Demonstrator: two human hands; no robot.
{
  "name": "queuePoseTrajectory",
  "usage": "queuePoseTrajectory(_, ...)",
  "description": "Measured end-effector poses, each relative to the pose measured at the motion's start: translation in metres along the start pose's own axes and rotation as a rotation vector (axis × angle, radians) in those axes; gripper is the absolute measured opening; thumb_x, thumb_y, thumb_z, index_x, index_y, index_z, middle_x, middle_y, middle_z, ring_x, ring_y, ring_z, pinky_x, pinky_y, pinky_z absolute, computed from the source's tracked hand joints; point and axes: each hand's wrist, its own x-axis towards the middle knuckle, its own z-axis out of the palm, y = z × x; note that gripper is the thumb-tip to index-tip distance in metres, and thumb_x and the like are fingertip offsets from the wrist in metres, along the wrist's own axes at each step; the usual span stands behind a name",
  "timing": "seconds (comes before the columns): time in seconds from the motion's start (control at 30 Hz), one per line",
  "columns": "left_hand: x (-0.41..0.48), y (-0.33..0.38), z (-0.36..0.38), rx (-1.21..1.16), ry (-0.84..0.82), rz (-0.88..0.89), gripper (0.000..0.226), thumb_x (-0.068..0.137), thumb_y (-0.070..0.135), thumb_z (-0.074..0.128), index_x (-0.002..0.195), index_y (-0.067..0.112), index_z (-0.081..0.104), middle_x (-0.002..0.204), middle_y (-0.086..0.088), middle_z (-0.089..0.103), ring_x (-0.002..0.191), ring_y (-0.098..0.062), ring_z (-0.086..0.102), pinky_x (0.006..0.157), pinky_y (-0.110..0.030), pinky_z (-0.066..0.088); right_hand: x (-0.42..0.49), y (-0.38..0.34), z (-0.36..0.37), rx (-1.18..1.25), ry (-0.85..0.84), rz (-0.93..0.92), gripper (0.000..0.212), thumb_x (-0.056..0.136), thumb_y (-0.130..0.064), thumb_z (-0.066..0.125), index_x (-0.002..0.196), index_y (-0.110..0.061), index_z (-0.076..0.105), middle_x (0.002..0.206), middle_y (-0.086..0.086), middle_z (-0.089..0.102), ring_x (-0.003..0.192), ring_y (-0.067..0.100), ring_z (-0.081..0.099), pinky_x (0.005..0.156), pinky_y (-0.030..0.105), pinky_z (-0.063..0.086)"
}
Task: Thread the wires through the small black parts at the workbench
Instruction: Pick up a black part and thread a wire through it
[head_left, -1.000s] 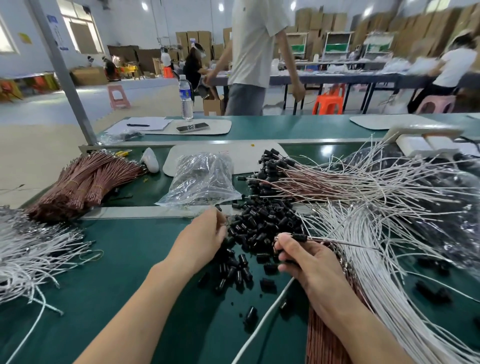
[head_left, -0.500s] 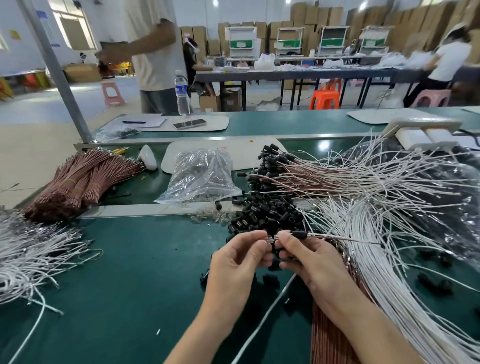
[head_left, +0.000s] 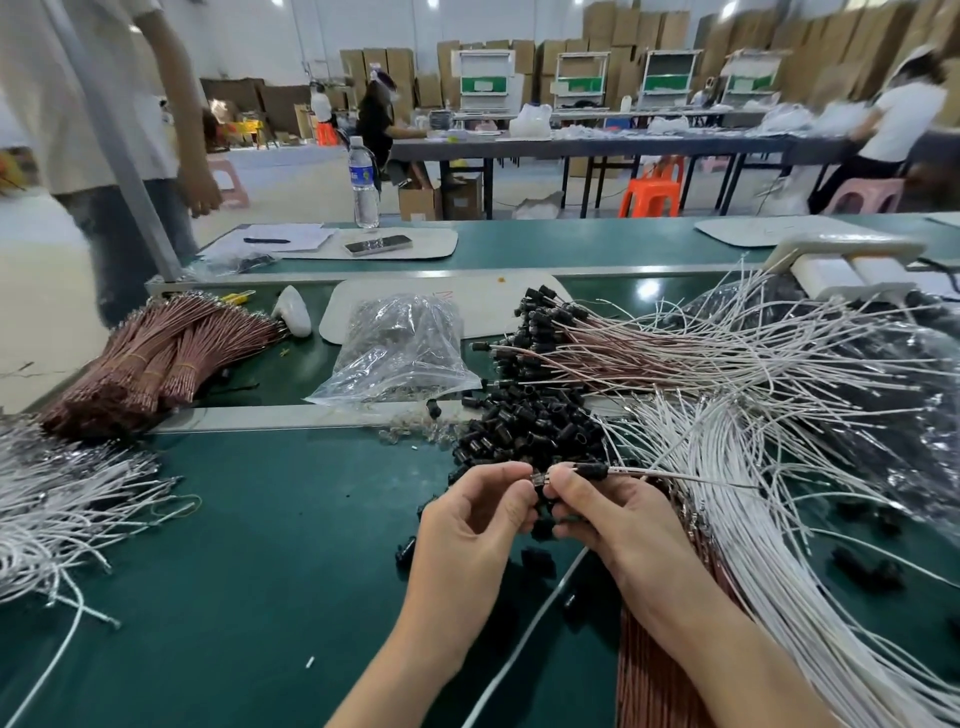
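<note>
Wire carrying one black part, above the green surface; grip of left hand pinches its metal tip; grip of right hand pinches the black part; pile of black parts just beyond.

Heap of small black plastic parts mid green workbench. Clear plastic bag behind-left of heap. Tied brown wire bundles far left. Loose white wires right of heap.
</note>
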Motion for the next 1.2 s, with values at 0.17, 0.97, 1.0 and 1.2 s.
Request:
queuePoseTrajectory(0.17, -0.002, 0.0, 0.001, 0.046, 0.017, 0.021, 0.013, 0.094, 0.016, 0.069, 0.103, 0.025, 0.074, 0.093, 0.007, 0.078, 0.086, -0.009, 0.073, 0.078, -0.017, 0.055, 0.002, 0.003, -0.001, -0.013, 0.027, -0.026, 0.064, 0.053, -0.067, 0.09, 0.096, -0.02, 0.082, 0.094, 0.007, 0.078, 0.081, 0.01, 0.072, 0.07, 0.019, 0.057)
queuePoseTrajectory(0.97, -0.002, -0.008, 0.001, 0.332, 0.013, 0.245, 0.017, 0.092, 0.025, 0.069, 0.109, 0.028, 0.07, 0.1, 0.017, 0.073, 0.095, -0.004, 0.071, 0.081, -0.017, 0.054, 0.005, 0.006, -0.002, 0.06, -0.032, 0.032, 0.066, 0.05, -0.061, 0.095, 0.094, -0.014, 0.083, 0.088, 0.007, 0.078, 0.08, 0.012, 0.074, 0.071, 0.018, 0.057)
queuePoseTrajectory(1.0, -0.002, -0.008, 0.0, 0.416, 0.017, 0.315, 0.017, 0.092, 0.025, 0.069, 0.11, 0.028, 0.069, 0.1, 0.018, 0.071, 0.095, -0.002, 0.069, 0.081, -0.016, 0.053, 0.005, 0.006, -0.002, 0.065, -0.031, 0.041, 0.065, 0.049, -0.06, 0.096, 0.093, -0.014, 0.083, 0.087, 0.007, 0.078, 0.079, 0.012, 0.073, 0.07, 0.018, 0.057)
queuePoseTrajectory(1.2, -0.001, -0.008, -0.006, 0.579, 0.029, 0.446, 0.011, 0.097, 0.031, 0.062, 0.108, 0.032, 0.062, 0.099, 0.02, 0.061, 0.092, -0.001, 0.063, 0.078, -0.008, 0.045, 0.002, 0.001, 0.004, 0.131, -0.099, 0.094, 0.037, 0.068, -0.039, 0.091, 0.092, -0.012, 0.083, 0.089, 0.011, 0.077, 0.073, 0.012, 0.071, 0.066, 0.02, 0.058)
